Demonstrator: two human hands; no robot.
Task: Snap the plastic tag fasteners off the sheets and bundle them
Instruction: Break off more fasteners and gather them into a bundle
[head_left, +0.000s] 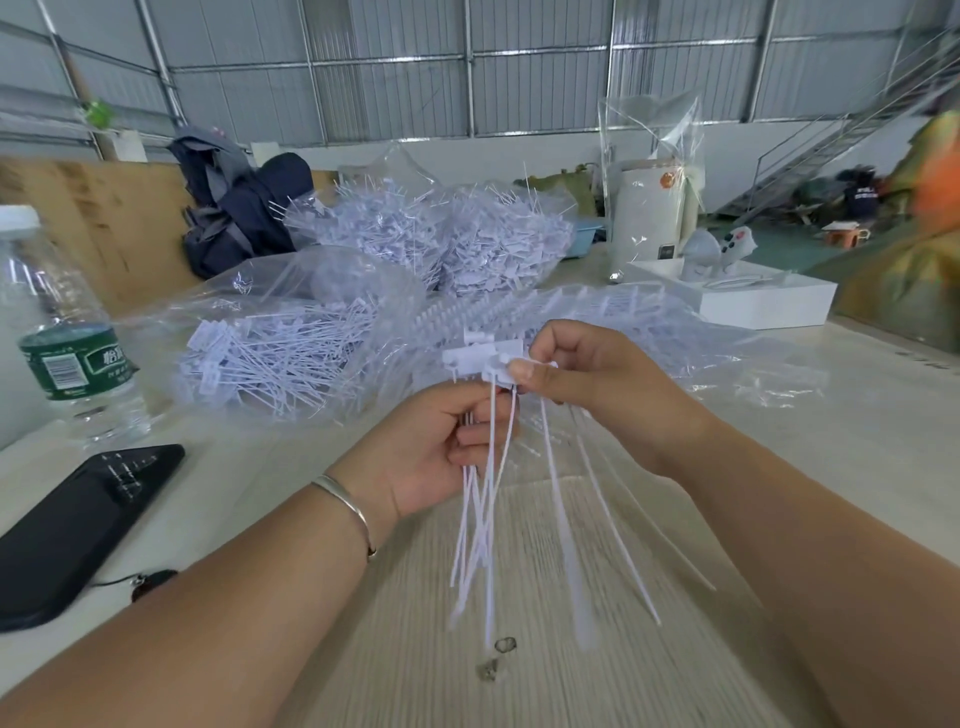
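Left of both hands, green-labelled bottle (72, 332), writing unreadable.

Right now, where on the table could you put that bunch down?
Bare wood lies near the table edge, between the forearms, beside two small metal bits. Another patch sits right of the hands, before the white box. Behind, fastener bags crowd it; phone and bottle fill the left.

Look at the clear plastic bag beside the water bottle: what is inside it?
The clear plastic bag holds a loose heap of white tag fasteners, heads and thin tails tangled. What lies beneath the heap is covered.
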